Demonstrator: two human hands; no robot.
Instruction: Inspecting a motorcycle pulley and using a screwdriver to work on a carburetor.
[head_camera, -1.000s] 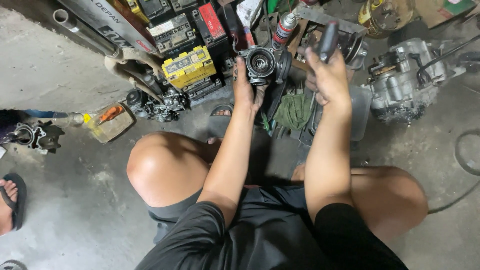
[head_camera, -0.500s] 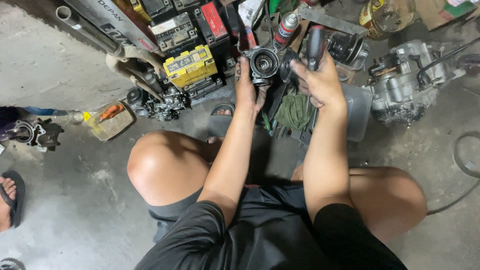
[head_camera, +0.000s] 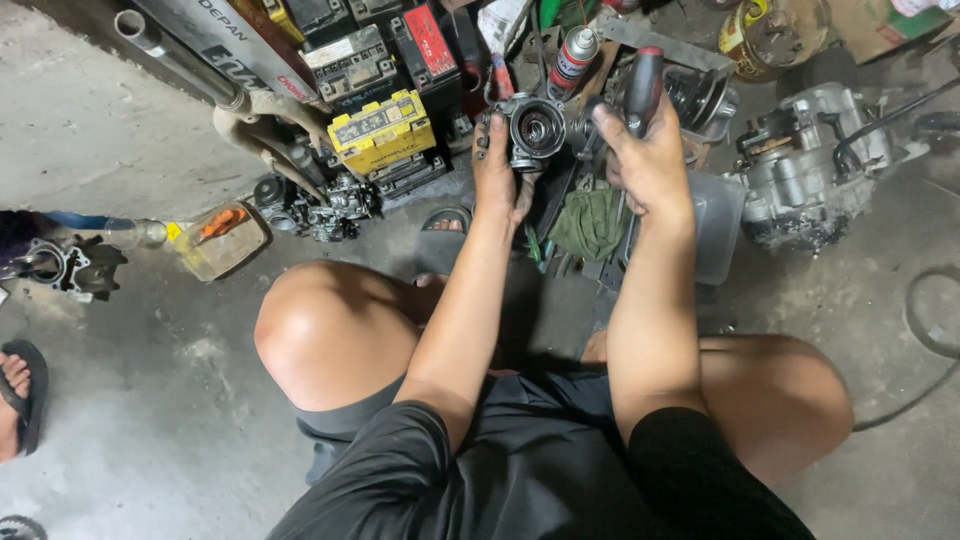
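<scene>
left hand (head_camera: 497, 170) gripping carburetor (head_camera: 533, 127), right hand (head_camera: 645, 160) holding screwdriver (head_camera: 641, 88)

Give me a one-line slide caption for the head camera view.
Squatting on a concrete floor, left hand holds a round metal engine part; right hand grips a dark-handled tool.

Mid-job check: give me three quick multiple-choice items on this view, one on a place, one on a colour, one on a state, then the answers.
1. Where does the green rag lie?
A. on the floor below the two hands
B. on the person's knee
C. on top of the yellow battery

2. What colour is the battery left of the left hand?
A. blue
B. yellow
C. white

3. How is the round metal engine part held?
A. lying free on the floor
B. gripped in the left hand
C. hung from a hook

Answers:
1 A, it lies under the hands.
2 B, its case is yellow.
3 B, left fingers wrap it while the right hand grips a dark-handled tool.
</scene>
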